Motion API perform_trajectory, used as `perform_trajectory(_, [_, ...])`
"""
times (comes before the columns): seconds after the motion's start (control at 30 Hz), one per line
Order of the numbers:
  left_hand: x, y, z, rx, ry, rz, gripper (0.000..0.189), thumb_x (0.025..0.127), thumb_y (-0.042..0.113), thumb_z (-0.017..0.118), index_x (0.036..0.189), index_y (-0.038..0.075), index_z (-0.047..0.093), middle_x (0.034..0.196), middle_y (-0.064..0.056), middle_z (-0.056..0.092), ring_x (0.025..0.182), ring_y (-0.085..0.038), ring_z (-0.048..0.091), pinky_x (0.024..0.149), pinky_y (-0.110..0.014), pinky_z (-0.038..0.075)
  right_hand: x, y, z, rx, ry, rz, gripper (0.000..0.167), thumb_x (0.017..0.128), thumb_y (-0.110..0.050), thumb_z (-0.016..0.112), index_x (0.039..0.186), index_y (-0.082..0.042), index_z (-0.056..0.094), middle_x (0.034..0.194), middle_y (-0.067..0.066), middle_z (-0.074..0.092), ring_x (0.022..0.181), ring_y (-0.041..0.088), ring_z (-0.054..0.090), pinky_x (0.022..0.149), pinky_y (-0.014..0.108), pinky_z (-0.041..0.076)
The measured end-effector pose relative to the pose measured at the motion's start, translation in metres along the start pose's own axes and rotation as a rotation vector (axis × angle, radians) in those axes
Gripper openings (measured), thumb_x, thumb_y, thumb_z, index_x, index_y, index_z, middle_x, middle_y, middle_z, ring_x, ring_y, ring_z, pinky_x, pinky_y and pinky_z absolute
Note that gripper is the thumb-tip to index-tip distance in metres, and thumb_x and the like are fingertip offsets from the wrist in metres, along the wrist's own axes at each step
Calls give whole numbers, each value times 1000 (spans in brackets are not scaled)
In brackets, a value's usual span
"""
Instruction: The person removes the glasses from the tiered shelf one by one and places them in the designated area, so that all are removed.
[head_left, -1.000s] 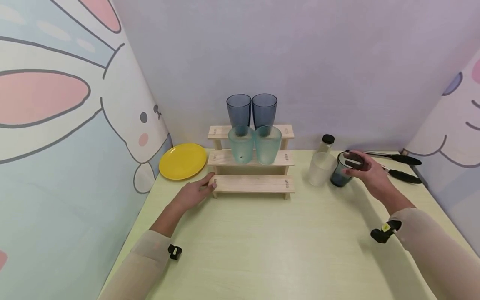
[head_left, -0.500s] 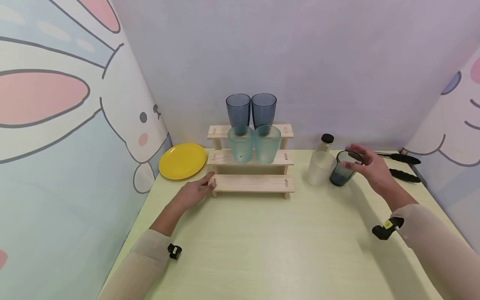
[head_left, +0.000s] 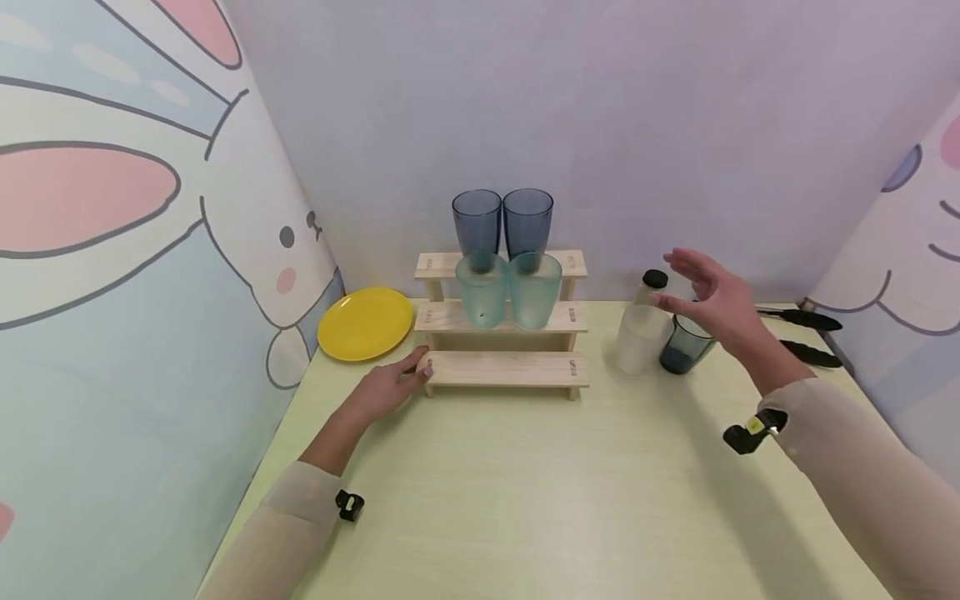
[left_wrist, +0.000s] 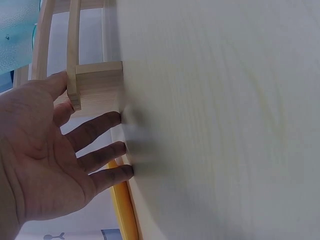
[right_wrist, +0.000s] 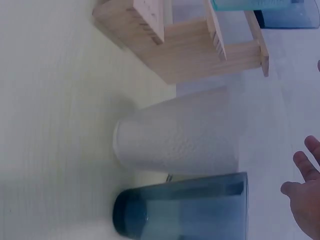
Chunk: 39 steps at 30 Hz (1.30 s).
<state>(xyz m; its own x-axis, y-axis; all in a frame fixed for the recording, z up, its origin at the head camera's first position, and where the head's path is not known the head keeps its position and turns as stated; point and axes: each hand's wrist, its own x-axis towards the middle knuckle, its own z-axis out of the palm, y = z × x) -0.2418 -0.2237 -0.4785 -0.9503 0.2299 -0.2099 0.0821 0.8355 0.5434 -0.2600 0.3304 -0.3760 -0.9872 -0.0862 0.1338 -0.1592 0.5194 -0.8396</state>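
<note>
My left hand [head_left: 381, 389] pinches the left end of a three-tier wooden stand [head_left: 502, 368] between thumb and index finger; in the left wrist view its other fingers spread toward the table. Two dark blue glasses [head_left: 528, 218] stand on the top tier. Two frosted teal glasses [head_left: 536, 292] are on the middle one. Above a dark grey-blue glass [head_left: 682, 346] hovers my right hand [head_left: 720, 304], fingers spread, holding nothing; it partly hides that glass. Beside it stands a frosted white glass [right_wrist: 175, 135], in front of a black-capped bottle [head_left: 655, 280].
A yellow plate [head_left: 365, 324] lies left of the stand. Two black-handled utensils [head_left: 810, 352] lie at the far right, their front ends hidden behind my right hand and the glass. Walls [head_left: 645, 133] close off the back and both sides of the table [head_left: 525, 500].
My right hand has released the dark grey-blue glass and risen up and left, its fingers spreading. The glass stays on the table. My left hand keeps its grip on the stand.
</note>
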Motion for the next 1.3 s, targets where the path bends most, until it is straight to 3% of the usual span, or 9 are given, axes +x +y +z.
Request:
perform_trajectory(0.27, [0, 1, 0, -14, 0, -5, 76, 111, 71, 47, 176, 36, 29, 173, -21, 47, 153, -52, 51, 122, -69, 44, 14, -37, 40, 60, -77, -75, 96, 96, -26, 90, 175, -22, 34, 177, 8, 43, 166, 30, 40, 135, 51, 32])
perform_trajectory(0.5, [-1, 0, 0, -13, 4, 4, 76, 111, 70, 47, 176, 34, 30, 172, -21, 48, 152, -51, 53, 121, -68, 45, 25, -56, 75, 131, -133, -145, 92, 96, -21, 90, 172, -17, 38, 174, 9, 47, 163, 29, 45, 134, 49, 36])
perform_trajectory(0.87, [0, -1, 1, -31, -9, -4, 78, 110, 73, 47, 176, 37, 29, 172, -22, 48, 151, -52, 54, 120, -68, 46, 34, -75, 113, 179, -188, -113, 95, 92, -26, 94, 171, -20, 42, 174, 7, 48, 162, 34, 46, 132, 53, 39])
perform_trajectory(1.07, [1, -2, 3, -27, -15, -16, 78, 109, 75, 46, 176, 38, 28, 172, -19, 48, 152, -51, 54, 120, -67, 46, 38, -78, 129, 162, -173, -75, 102, 89, -33, 96, 173, -18, 39, 178, 7, 41, 162, 37, 45, 129, 56, 42])
perform_trajectory(1.3, [0, 0, 1, -25, -7, -19, 77, 110, 74, 46, 176, 37, 29, 172, -21, 47, 151, -52, 53, 120, -68, 46, 42, -83, 148, 167, -84, -70, 97, 89, -36, 96, 170, -19, 44, 169, 12, 52, 157, 37, 52, 126, 55, 47])
